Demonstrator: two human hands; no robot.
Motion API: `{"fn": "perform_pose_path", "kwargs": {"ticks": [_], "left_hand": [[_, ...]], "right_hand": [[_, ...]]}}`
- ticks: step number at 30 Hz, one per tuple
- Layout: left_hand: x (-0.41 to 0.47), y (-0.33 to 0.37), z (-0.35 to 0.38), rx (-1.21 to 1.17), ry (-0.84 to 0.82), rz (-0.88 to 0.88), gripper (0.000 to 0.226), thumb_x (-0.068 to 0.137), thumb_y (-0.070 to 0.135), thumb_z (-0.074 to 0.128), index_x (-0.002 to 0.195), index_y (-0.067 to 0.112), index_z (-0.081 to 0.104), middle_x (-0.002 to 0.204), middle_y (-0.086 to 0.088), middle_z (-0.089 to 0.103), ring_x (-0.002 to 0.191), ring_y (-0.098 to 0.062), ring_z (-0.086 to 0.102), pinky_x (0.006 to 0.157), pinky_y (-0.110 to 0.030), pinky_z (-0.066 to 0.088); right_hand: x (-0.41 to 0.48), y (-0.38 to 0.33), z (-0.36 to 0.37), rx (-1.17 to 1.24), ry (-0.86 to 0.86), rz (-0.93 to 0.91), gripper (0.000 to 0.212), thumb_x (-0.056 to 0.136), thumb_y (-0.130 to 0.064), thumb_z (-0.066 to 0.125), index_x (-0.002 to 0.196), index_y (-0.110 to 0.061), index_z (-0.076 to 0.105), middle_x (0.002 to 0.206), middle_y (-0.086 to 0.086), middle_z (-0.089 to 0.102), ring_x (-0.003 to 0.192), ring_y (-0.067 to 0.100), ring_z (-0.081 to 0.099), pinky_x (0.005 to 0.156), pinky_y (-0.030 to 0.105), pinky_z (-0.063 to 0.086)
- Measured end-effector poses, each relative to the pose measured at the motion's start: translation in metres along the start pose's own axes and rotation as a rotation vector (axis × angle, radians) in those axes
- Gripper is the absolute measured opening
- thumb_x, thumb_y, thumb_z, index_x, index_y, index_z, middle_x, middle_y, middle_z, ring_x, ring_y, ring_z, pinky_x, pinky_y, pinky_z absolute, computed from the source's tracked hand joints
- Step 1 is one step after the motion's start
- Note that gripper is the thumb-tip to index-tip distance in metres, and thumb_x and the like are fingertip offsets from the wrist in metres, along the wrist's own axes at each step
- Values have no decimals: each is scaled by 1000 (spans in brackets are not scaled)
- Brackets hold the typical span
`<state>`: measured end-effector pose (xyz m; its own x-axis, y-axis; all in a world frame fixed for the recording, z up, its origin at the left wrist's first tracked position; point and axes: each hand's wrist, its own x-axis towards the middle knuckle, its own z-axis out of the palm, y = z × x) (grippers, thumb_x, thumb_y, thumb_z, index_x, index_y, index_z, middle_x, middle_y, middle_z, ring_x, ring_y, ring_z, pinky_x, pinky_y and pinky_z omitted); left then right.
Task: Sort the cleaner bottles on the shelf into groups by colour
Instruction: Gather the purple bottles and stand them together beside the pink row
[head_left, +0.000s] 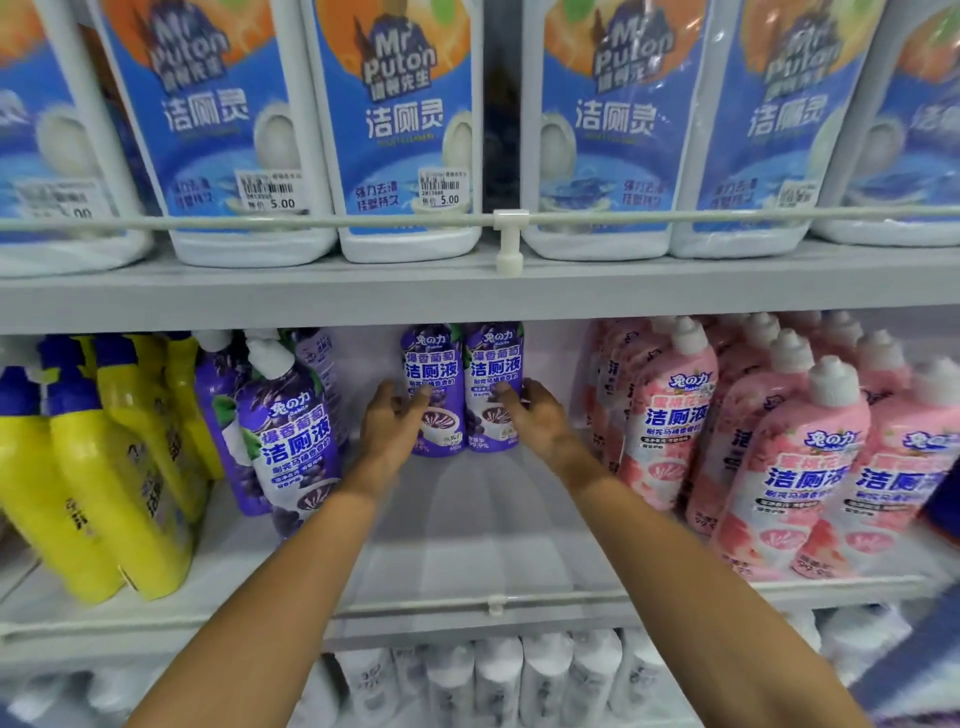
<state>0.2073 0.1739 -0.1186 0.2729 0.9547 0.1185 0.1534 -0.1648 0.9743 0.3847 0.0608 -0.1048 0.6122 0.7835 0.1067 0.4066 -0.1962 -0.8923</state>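
Note:
Two purple cleaner bottles stand upright side by side at the back middle of the shelf (467, 540). My left hand (390, 426) curls its fingers round the left purple bottle (432, 374). My right hand (535, 415) curls round the right purple bottle (493, 369). More purple bottles (291, 441) lean at the left. Yellow spray bottles (104, 467) with blue tops fill the far left. Pink bottles (779, 457) with white caps crowd the right.
White bottles with blue labels (400, 130) line the upper shelf behind a rail (311, 221). A low clear lip (493, 605) runs along the shelf's front edge. White bottles (493, 680) stand on the shelf below.

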Motion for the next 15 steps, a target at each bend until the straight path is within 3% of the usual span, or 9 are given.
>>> {"fn": "perform_pose_path", "kwargs": {"ticks": [2,4,6,8,10,12,15], "left_hand": [[-16,14,-13,-13,-28,-2,49,87,50,68,116,11,66,110,-7,75,104,-27,70,92,-46,57],[-35,24,-25,-2,-48,6,28,103,27,58,123,8,64,113,1,70,106,-18,65,87,-21,51],[-49,23,-34,-6,-82,7,31,107,22,52,133,5,58,126,1,64,110,-12,62,83,-8,44],[-67,22,-45,-21,-95,21,43,107,25,53,143,2,53,144,-7,58,123,-15,57,92,-13,41],[-85,20,-60,-102,-105,18,42,105,23,57,143,5,55,143,-8,59,127,-15,56,101,-19,43],[-103,16,-82,-169,-130,-6,32,104,22,59,135,17,60,133,-1,65,126,-16,59,112,-33,45],[-132,15,-132,-225,-165,3,21,102,21,62,123,23,64,110,3,71,107,-13,64,104,-36,49]], "right_hand": [[-8,-2,2,83,16,38,46,102,-52,51,122,-13,65,114,2,74,95,16,71,62,9,48],[-24,-5,5,190,16,63,48,103,-52,49,122,-11,65,116,4,75,92,12,73,63,9,51],[-43,-8,8,246,38,75,44,106,-45,47,122,-7,64,111,-1,72,87,5,70,59,2,46],[-58,-13,14,263,83,57,39,108,-36,47,124,-6,64,108,-1,68,92,12,67,58,-2,41],[-75,-23,24,271,104,38,39,107,-35,47,128,-6,64,116,3,66,97,13,60,61,2,40],[-91,-29,38,322,104,44,35,106,-36,49,125,-11,63,124,6,66,97,12,58,76,12,46],[-113,-36,62,416,84,62,26,104,-44,52,124,-27,57,125,-3,62,117,16,61,108,40,48]]}}
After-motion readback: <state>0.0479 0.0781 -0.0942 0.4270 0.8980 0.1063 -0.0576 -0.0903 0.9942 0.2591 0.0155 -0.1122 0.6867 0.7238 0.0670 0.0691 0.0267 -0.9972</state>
